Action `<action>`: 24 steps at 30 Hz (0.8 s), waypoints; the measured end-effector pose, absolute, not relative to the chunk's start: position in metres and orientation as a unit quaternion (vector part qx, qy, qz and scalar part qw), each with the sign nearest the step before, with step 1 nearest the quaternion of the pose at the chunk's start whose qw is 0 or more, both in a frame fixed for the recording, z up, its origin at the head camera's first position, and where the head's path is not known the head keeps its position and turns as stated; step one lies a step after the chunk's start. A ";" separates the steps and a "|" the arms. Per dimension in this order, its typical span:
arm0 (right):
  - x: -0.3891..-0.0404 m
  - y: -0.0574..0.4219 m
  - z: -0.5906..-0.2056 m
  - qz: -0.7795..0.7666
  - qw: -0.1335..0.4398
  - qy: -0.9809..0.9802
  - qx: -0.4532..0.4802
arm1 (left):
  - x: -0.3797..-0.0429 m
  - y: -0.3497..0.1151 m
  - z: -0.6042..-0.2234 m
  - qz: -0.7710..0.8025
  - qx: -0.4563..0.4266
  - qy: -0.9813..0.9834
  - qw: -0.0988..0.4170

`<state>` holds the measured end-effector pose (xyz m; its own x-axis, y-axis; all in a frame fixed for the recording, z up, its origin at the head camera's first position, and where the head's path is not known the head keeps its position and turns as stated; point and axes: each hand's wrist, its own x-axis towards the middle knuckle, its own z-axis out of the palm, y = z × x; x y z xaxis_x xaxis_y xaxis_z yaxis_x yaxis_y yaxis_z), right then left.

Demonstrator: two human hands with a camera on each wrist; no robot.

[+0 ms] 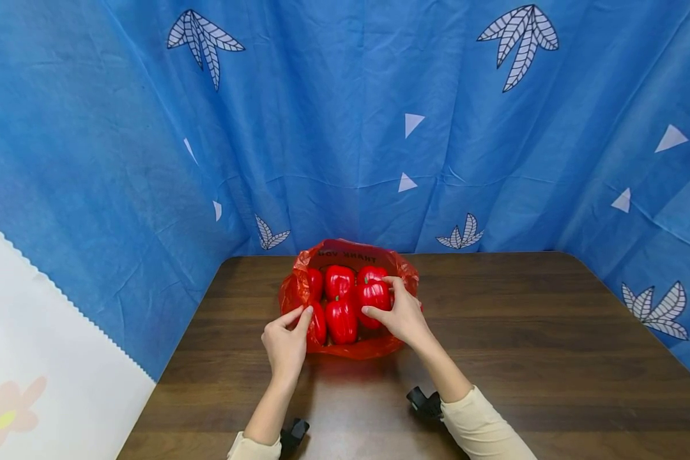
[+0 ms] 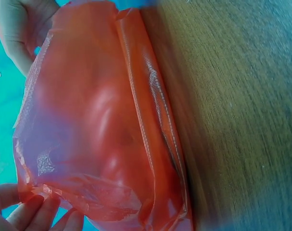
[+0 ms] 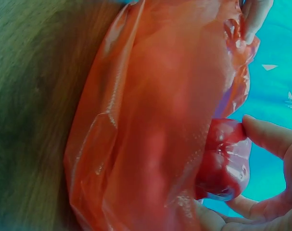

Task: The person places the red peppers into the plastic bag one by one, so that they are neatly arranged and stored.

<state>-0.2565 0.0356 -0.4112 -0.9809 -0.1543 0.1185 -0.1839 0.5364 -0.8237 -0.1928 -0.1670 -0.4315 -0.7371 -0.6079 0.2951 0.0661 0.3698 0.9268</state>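
A red plastic bag (image 1: 345, 350) lies with its mouth spread wide on the table, and several shiny red bell peppers (image 1: 341, 319) sit inside it. My left hand (image 1: 287, 338) pinches the bag's rim at its near left side; the left wrist view shows thumb and fingertips (image 2: 48, 204) on the crinkled edge. With thumb and fingers, my right hand (image 1: 405, 314) grips one red bell pepper (image 1: 375, 295) at the right of the bag. In the right wrist view that pepper (image 3: 225, 159) rises partly above the rim, its lower part behind the red film.
The bag stands near the back edge of a dark wooden table (image 1: 523, 332). Behind hangs a blue curtain (image 1: 345, 128) with leaf prints. At the left is a white cloth (image 1: 46, 358) with flower prints. Black devices (image 1: 425, 404) sit at both wrists.
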 end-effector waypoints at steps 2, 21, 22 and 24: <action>-0.258 0.036 -0.413 0.466 0.015 -0.880 0.093 | -0.192 -0.167 -0.432 -0.533 0.178 -0.765 0.315; -0.267 0.040 -0.428 0.435 -0.006 -0.896 0.084 | -0.192 -0.165 -0.432 -0.530 0.175 -0.769 0.312; -0.267 0.040 -0.428 0.433 -0.007 -0.898 0.084 | -0.192 -0.165 -0.432 -0.529 0.175 -0.769 0.312; -0.267 0.040 -0.429 0.429 -0.010 -0.900 0.083 | -0.192 -0.164 -0.432 -0.529 0.174 -0.770 0.312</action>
<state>-0.2675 0.0404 -0.4285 -0.9861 -0.1579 0.0521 -0.1400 0.6190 -0.7728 -0.1915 -0.1643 -0.4320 -0.7438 -0.5991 0.2964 0.0620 0.3797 0.9230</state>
